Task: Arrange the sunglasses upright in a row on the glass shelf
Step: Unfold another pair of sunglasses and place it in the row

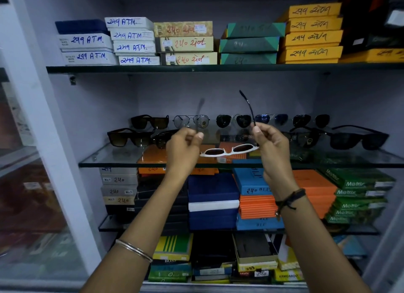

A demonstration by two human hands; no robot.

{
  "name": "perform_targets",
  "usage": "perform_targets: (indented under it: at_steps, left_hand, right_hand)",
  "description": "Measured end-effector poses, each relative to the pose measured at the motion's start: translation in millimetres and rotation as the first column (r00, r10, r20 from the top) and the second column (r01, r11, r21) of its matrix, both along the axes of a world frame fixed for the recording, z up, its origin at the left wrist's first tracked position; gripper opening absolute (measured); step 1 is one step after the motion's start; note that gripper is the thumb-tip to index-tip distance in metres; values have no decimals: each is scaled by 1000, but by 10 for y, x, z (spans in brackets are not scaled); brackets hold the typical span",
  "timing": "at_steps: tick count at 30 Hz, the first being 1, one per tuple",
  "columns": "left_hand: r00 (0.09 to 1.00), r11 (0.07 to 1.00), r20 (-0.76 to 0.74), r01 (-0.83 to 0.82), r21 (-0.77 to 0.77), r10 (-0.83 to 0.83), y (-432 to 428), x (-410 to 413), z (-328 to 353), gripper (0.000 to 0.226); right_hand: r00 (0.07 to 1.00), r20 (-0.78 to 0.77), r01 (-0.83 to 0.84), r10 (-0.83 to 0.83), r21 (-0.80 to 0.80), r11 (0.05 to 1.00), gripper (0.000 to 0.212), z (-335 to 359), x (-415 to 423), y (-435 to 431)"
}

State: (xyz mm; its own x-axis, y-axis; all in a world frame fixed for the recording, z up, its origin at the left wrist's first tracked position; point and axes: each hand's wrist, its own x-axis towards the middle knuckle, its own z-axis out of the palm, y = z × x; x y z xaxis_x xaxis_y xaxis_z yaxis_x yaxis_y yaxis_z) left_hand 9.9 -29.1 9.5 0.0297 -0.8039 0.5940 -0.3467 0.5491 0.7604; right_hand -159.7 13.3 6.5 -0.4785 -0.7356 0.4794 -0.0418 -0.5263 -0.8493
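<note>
You held a pair of white-framed sunglasses (229, 150) in front of the glass shelf (122, 161), lenses facing down and the front bar lying roughly level between your two hands. Your left hand (183, 149) was curled, thumb and forefinger pressed together on the left temple arm (200, 113), which pointed up and looked blurred. Your right hand (273, 148) was likewise curled, its fingertips (256, 130) pinching the dark right temple arm (248, 106) near the hinge, with that arm standing up and leaning slightly left. The pair hung just above the shelf's front edge, not resting on it.

Behind your hands, dark sunglasses stood on the shelf in a back row (231, 120), and more pairs sat nearer the front at the left (129, 137) and the right (358, 138). A metal bangle (133, 249) circled your left forearm and a dark thread bracelet (288, 198) your right wrist. Labelled boxes (188, 43) filled the shelf above.
</note>
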Motion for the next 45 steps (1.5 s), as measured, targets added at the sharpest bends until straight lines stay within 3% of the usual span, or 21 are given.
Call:
perform_targets:
  at_steps: [2,7,14,18,23,25,29,34,45]
  left_hand:
    - [971,982,-229,108,156,-70,-65,13,11,14]
    - [949,965,-295,173,196,-111,-135,-53,18,18]
    - [920,896,-380,244,371,-94,-369,-288,155,15]
    - [943,885,-298,258,387,-145,-467,-419,142,18]
    - [965,901,-69,260,348,-252,-487,-489,72,30]
    - [972,911,-1,219,348,-233,-513,-508,69,31]
    - [987,973,121,78,217,-106,-545,-522,52,26]
    - [979,988,195,30,153,-60,-516,-562,63,28]
    - [971,995,237,16,96,-38,-415,-540,28,27]
  right_hand:
    - [1000,-17,-2,3,29,1000,22,-32,-28,-13]
    - [955,-279,101,-105,-29,994,25,-87,-146,-29]
    - [751,-646,138,-137,-50,989,23,-128,-363,-126]
    - [638,-731,300,-243,-55,952,32,-70,-414,-234]
    - [507,-812,391,-289,-82,917,36,-69,-437,-369]
    - [519,-809,402,-277,-55,914,36,-82,-467,-397]
    - [632,-723,420,-278,18,907,26,-116,-539,-507]
    - [418,-816,551,-399,-121,826,12,-146,-535,-516]
    - [403,-827,565,-392,-112,817,18,-133,-528,-488]
